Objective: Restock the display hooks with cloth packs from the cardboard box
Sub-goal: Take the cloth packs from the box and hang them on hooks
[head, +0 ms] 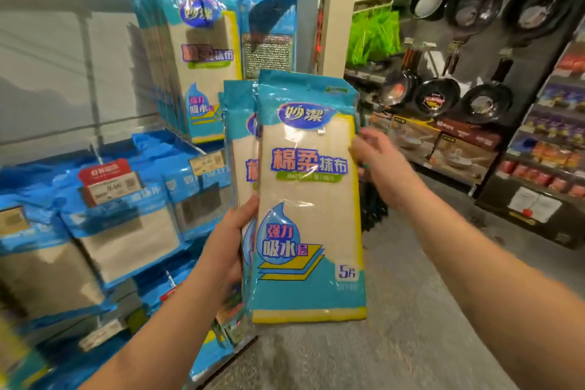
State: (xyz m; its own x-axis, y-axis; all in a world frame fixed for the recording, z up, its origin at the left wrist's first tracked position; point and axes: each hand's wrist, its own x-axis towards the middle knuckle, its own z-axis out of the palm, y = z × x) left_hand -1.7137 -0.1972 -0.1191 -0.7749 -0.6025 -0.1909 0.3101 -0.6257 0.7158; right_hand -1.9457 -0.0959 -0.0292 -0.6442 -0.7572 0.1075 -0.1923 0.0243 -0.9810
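Observation:
I hold a small stack of cloth packs [308,196] upright in front of me, blue and yellow bags with white cloths inside. My left hand [229,242] grips the stack's left edge, thumb on the front. My right hand [378,165] holds the right edge, its fingers behind the packs. A full row of the same packs [196,54] hangs from a display hook at upper left, just behind the ones I hold. The cardboard box is not in view.
Lower hooks at left carry more blue cloth packs [123,215] with price tags [109,182]. A scourer pack [267,51] hangs beside the upper row. Across the grey aisle floor [395,310], black pans [474,9] hang on a dark wall above boxed goods.

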